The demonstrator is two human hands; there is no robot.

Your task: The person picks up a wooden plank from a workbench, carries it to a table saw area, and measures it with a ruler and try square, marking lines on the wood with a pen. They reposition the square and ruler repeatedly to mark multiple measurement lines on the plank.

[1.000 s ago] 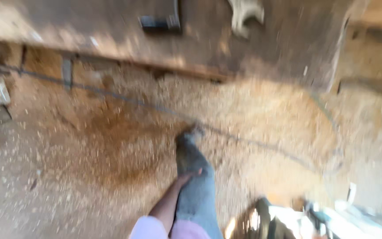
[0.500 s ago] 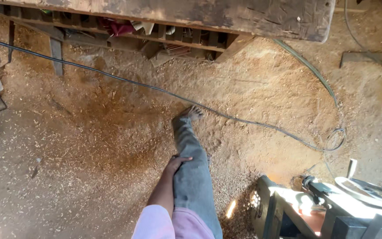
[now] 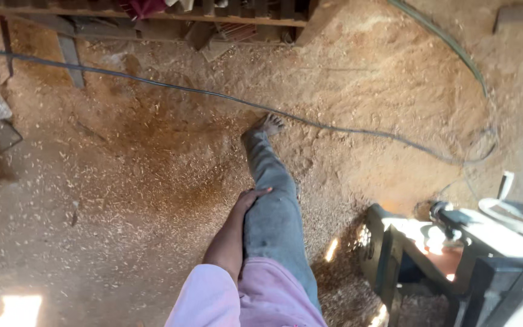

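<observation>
I see left hand [image 3: 250, 200] resting on the jeans leg [image 3: 273, 206], fingers loosely curled, pinching nothing. Right hand out of view. Nearest thing: black cable [image 3: 334, 127] on sawdust floor [image 3: 122, 200], far of foot; likely light, floppy, grab mid-span.

left hand [image 3: 250, 198] flat against the own thigh, fingers loose, bare forearm hanging straight down

Left hand [image 3: 250, 198] at frame centre, resting against leg [image 3: 272, 206]; foot [image 3: 267, 124] just above, touching cable [image 3: 152, 85] crossing sawdust floor [image 3: 122, 194]; workbench [image 3: 152, 11] along top; machine [image 3: 455, 242] lower right.
</observation>
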